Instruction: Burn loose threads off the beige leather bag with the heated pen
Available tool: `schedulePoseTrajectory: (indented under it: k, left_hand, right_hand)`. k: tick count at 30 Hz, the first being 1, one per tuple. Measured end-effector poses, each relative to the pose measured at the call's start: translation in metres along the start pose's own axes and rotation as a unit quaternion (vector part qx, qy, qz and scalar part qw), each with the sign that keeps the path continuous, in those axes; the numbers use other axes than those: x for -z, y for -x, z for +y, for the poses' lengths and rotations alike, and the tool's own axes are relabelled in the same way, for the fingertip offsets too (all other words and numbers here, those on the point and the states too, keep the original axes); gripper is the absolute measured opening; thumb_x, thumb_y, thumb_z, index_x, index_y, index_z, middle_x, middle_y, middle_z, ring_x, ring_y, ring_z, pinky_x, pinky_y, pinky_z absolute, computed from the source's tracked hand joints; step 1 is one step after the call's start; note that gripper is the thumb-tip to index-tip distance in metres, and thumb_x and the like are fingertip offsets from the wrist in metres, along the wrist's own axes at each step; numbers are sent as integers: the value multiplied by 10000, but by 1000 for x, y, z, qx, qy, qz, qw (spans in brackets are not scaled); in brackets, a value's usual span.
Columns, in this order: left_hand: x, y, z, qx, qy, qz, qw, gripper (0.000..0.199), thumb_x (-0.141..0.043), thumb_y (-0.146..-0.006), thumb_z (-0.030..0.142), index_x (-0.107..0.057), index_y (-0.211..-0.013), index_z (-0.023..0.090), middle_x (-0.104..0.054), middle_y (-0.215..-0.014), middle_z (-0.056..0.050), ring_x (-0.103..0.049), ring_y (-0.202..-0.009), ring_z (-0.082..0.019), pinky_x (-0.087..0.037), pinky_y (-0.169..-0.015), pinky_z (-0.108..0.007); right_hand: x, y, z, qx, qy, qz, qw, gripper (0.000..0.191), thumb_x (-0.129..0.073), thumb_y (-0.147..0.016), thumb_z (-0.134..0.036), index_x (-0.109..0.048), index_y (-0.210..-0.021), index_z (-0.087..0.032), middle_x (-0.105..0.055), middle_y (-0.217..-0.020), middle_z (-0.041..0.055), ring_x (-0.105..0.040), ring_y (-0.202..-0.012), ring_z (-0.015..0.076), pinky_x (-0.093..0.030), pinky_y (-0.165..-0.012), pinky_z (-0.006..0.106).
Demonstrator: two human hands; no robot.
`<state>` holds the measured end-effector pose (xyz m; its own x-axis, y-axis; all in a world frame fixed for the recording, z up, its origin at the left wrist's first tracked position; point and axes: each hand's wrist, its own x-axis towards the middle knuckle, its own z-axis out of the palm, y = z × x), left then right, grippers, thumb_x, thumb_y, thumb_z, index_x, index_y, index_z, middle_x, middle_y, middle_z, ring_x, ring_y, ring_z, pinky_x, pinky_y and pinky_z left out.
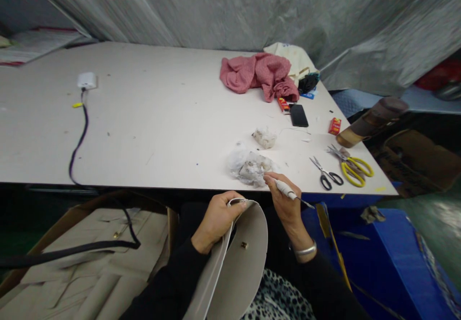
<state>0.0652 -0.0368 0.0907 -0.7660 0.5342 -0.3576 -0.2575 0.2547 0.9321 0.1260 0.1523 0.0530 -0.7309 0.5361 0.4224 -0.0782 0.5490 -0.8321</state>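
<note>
My left hand (220, 218) pinches the upper edge of a beige leather-like piece (248, 262), which hangs over my lap in front of the table edge. A small gold clasp (244, 245) sits on that piece. In my right hand (288, 204) is a thin tool with a white wrapped handle (285, 189), its metal shaft pointing right and down. The far end of the tool, near my fingertips, lies beside a crumpled plastic bag with whitish stuff (254, 167) at the table's front edge. A second small whitish clump (264, 138) lies behind the bag.
On the white table (162, 118) are black-handled scissors (326, 175), yellow-handled scissors (355, 168), a bottle (370, 122), a phone (298, 115), a red cloth (257, 74) and a corded white box (87, 80). A carton of beige pieces (90, 267) stands left, a blue bin (382, 257) right.
</note>
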Motion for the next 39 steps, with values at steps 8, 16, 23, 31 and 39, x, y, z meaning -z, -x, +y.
schedulePoseTrajectory:
  k: [8, 16, 23, 31, 39]
  left_hand:
    - [1, -2, -1, 13, -18, -38, 999, 213, -752, -774, 365, -715, -768, 155, -595, -664, 8, -487, -612, -131, -381, -598, -255]
    - [3, -6, -3, 38, -15, -50, 998, 252, -771, -750, 386, -719, -808, 147, -595, -674, 16, -493, -617, -126, -375, -599, -252]
    - [1, -7, -1, 44, -15, -54, 997, 267, -785, -702, 379, -726, -792, 135, -603, -647, 13, -497, -594, -126, -374, -594, -259]
    - [-6, -6, 0, 42, -24, -71, 996, 233, -769, -724, 367, -701, -763, 147, -579, -590, 22, -477, -528, -115, -349, -552, -252]
    - [-12, -4, -1, 52, -16, -85, 995, 225, -776, -718, 356, -696, -770, 152, -565, -537, 30, -467, -469, -109, -326, -521, -251]
  right_hand:
    - [-3, -9, 1, 10, 25, -19, 999, 229, -651, -989, -416, -751, -992, -210, -780, -973, 62, -736, -912, 219, -588, -889, 362]
    - [-2, -12, 1, 29, 40, -27, 998, 228, -655, -987, -427, -723, -981, -209, -762, -960, 54, -715, -914, 219, -564, -889, 355]
    - [16, 5, -19, -76, -117, -18, 990, 287, -588, -1026, -425, -691, -880, -201, -667, -720, 7, -637, -671, 162, -529, -654, 288]
    - [20, 19, -20, -139, -215, -93, 962, 292, -635, -1003, -412, -694, -813, -197, -659, -673, -6, -614, -634, 131, -500, -618, 240]
    - [23, 18, -9, -153, -207, -157, 954, 349, -606, -1015, -459, -681, -802, -192, -638, -698, 3, -597, -649, 139, -477, -627, 256]
